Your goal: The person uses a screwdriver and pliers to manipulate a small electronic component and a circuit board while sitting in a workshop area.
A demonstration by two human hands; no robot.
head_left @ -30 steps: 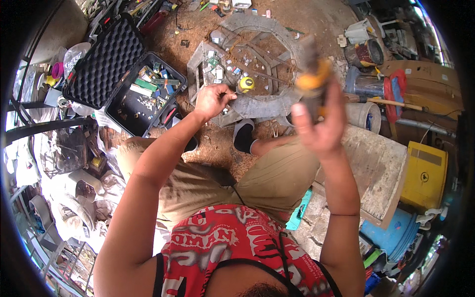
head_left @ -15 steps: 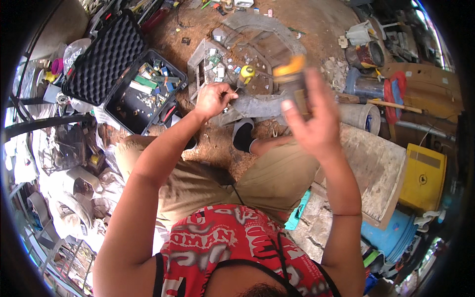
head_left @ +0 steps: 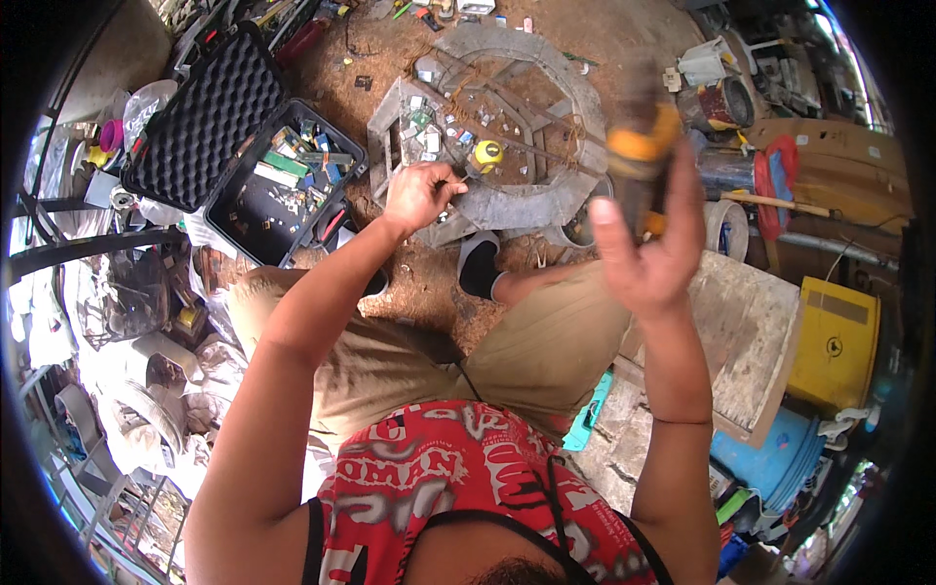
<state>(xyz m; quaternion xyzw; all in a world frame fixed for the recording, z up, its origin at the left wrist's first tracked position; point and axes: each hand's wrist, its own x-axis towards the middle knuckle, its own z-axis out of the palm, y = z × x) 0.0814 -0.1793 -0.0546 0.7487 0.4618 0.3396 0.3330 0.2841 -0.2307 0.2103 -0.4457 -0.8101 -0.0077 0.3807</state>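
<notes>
My left hand [head_left: 425, 198] is closed in a pinch above the near edge of a grey wooden frame [head_left: 517, 208]. Its fingertips are at the thin lower end of a yellow-handled screwdriver [head_left: 487, 155], whose handle leans away from me; any smaller piece in the fingers is hidden. On the right, my raised right hand [head_left: 655, 249] is around a yellow-and-black power tool [head_left: 643, 151], thumb apart on its left side. Motion blurs the tool, so its exact kind is unclear. Small circuit boards and chips [head_left: 429, 136] lie on the frame beyond my left hand.
An open black case [head_left: 234, 219] with foam in its lid holds circuit boards at left. To the right are a worn wooden board [head_left: 736, 322], a yellow panel [head_left: 834, 341], a blue bin [head_left: 775, 458] and a rusty can [head_left: 721, 105]. My feet flank the frame's near side.
My right hand has moved right with the power tool, away from the screwdriver. The screwdriver's handle has tipped slightly toward me; my left hand has stayed in place.
</notes>
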